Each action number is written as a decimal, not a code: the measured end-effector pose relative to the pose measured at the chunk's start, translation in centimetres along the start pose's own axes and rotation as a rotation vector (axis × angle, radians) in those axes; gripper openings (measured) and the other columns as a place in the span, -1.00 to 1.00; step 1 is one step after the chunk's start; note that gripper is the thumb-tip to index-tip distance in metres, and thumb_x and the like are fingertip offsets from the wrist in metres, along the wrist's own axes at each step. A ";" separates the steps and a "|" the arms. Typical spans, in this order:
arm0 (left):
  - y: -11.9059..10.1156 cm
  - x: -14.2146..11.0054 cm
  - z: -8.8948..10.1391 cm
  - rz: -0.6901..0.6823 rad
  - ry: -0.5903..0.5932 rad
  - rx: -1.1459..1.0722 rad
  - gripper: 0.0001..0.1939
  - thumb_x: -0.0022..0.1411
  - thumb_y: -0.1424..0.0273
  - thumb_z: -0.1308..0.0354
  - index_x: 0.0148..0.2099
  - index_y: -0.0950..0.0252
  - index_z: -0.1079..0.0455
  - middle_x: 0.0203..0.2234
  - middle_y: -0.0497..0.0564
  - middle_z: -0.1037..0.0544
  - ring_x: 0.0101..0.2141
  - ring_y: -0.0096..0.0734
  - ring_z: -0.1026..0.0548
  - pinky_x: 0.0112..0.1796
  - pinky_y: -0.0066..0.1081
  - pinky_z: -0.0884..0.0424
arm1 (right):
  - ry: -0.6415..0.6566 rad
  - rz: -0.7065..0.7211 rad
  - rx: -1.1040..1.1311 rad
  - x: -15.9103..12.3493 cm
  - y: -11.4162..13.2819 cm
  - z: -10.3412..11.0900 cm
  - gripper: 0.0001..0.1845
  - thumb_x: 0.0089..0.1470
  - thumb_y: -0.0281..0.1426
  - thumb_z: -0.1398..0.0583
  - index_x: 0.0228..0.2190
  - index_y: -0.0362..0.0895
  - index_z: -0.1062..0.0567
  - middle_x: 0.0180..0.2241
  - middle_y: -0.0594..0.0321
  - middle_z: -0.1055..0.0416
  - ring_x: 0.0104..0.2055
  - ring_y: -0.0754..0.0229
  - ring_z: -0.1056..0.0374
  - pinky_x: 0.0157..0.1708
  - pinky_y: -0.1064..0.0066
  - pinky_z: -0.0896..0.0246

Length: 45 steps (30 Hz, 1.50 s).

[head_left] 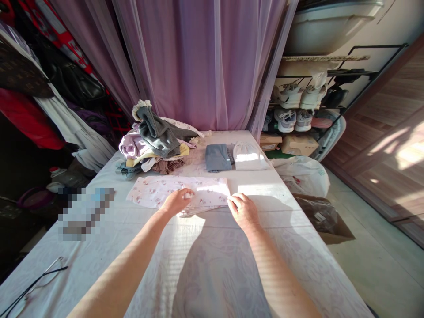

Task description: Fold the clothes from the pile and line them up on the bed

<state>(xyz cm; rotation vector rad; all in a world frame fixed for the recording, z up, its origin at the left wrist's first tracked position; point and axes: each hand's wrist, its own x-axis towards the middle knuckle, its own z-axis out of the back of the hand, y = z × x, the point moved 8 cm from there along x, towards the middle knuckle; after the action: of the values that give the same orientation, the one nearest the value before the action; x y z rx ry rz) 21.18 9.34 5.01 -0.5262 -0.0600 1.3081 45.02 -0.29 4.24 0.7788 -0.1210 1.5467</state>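
A pale pink garment with a small print (205, 189) lies folded into a long strip across the table; its exact kind does not show. My left hand (177, 202) bends over the middle of its near edge, fingers curled together on the fabric. At the right end, my right hand (243, 210) pinches the garment's near corner between thumb and fingers. Under the strip's near edge, between my hands, another layer of cloth sticks out. Beyond the right end are a folded blue-grey garment (217, 158) and a folded white garment (247, 160) with a gathered waistband.
A heap of loose clothes (159, 137) rises at the table's back left. Eyeglasses (36, 282) rest at the front left, with a blurred-out item (84, 214) behind them. Purple curtains (202, 57) hang at the back. To the right stand a shoe rack (294, 106) and an open cardboard box (341, 229).
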 end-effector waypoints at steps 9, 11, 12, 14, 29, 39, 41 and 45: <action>-6.5 -0.2 -0.7 -0.406 -0.282 0.370 -0.62 0.34 0.34 -0.02 0.14 0.22 -0.45 0.24 0.10 -0.37 0.27 -0.05 -0.22 0.26 -0.04 -0.10 | 0.318 0.061 -0.078 4.8 4.1 -3.3 -0.54 0.25 -0.44 0.00 0.11 -0.12 -0.46 0.17 0.09 -0.39 0.20 0.09 -0.27 0.23 0.19 -0.06; -6.5 0.2 -2.4 -0.430 -0.261 0.373 -0.55 0.36 0.27 0.00 0.23 0.25 -0.36 0.27 0.12 -0.33 0.29 -0.02 -0.19 0.26 0.02 -0.08 | 0.458 0.070 -0.118 5.3 4.7 -5.1 -0.50 0.28 -0.40 0.02 0.19 -0.15 -0.37 0.27 0.07 -0.25 0.32 0.05 -0.11 0.32 0.08 0.11; -6.1 0.4 -3.1 -0.422 -0.251 0.364 -0.51 0.37 0.22 0.01 0.27 0.26 -0.31 0.29 0.13 -0.30 0.29 -0.01 -0.19 0.25 0.04 -0.10 | 0.506 0.059 -0.138 5.2 4.7 -5.8 -0.48 0.30 -0.36 0.03 0.22 -0.17 -0.32 0.31 0.06 -0.18 0.36 0.03 -0.03 0.34 0.02 0.18; -5.3 0.7 -4.1 -0.407 -0.250 0.345 -0.43 0.38 0.14 0.04 0.33 0.27 -0.23 0.32 0.16 -0.25 0.30 0.02 -0.18 0.24 0.05 -0.12 | 0.557 0.012 -0.171 5.0 4.0 -6.6 -0.44 0.32 -0.26 0.04 0.27 -0.16 -0.26 0.36 0.03 -0.06 0.40 -0.01 0.07 0.33 -0.07 0.23; -4.0 1.4 -4.5 -0.424 -0.242 0.220 -0.38 0.32 0.10 -0.05 0.35 0.19 -0.20 0.33 0.18 -0.22 0.31 0.08 -0.13 0.26 0.09 -0.03 | 0.363 -0.209 -0.196 3.2 -0.6 -5.9 -0.47 0.28 -0.24 -0.03 0.23 -0.08 -0.30 0.31 0.00 -0.16 0.35 -0.01 -0.03 0.28 -0.07 0.14; -1.6 0.3 -3.2 -0.430 -0.145 0.149 -0.44 0.33 0.19 -0.03 0.32 0.25 -0.24 0.32 0.18 -0.24 0.32 -0.03 -0.14 0.28 0.03 -0.07 | -0.030 -0.381 -0.202 1.3 -1.9 -2.5 -0.77 0.09 -0.22 -0.19 -0.35 -0.10 -0.55 0.05 -0.01 -0.44 0.16 -0.06 -0.25 0.14 0.04 -0.11; -0.3 -1.0 -2.7 -0.431 -0.157 0.150 -0.48 0.34 0.23 -0.03 0.29 0.24 -0.28 0.29 0.17 -0.29 0.32 -0.03 -0.16 0.29 0.05 -0.04 | -0.011 -0.418 -0.176 1.4 -2.1 -2.4 -0.83 -0.01 -0.24 -0.25 -0.47 -0.08 -0.52 0.01 0.01 -0.47 0.12 -0.06 -0.29 0.09 0.07 -0.15; 1.3 -3.0 -1.5 -0.420 -0.192 0.058 -0.54 0.31 0.30 -0.04 0.22 0.23 -0.38 0.25 0.14 -0.36 0.30 -0.01 -0.20 0.29 0.08 -0.03 | 0.075 -0.482 -0.094 2.6 -2.0 -2.2 -0.94 -0.11 -0.33 -0.26 -0.52 -0.04 -0.51 -0.34 0.12 -0.56 -0.22 0.03 -0.45 -0.23 0.27 -0.29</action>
<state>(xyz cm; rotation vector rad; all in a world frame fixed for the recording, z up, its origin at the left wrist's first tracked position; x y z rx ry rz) 19.68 6.21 3.92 -0.3153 -0.2767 0.9413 46.18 3.30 3.20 0.6191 0.0485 1.1023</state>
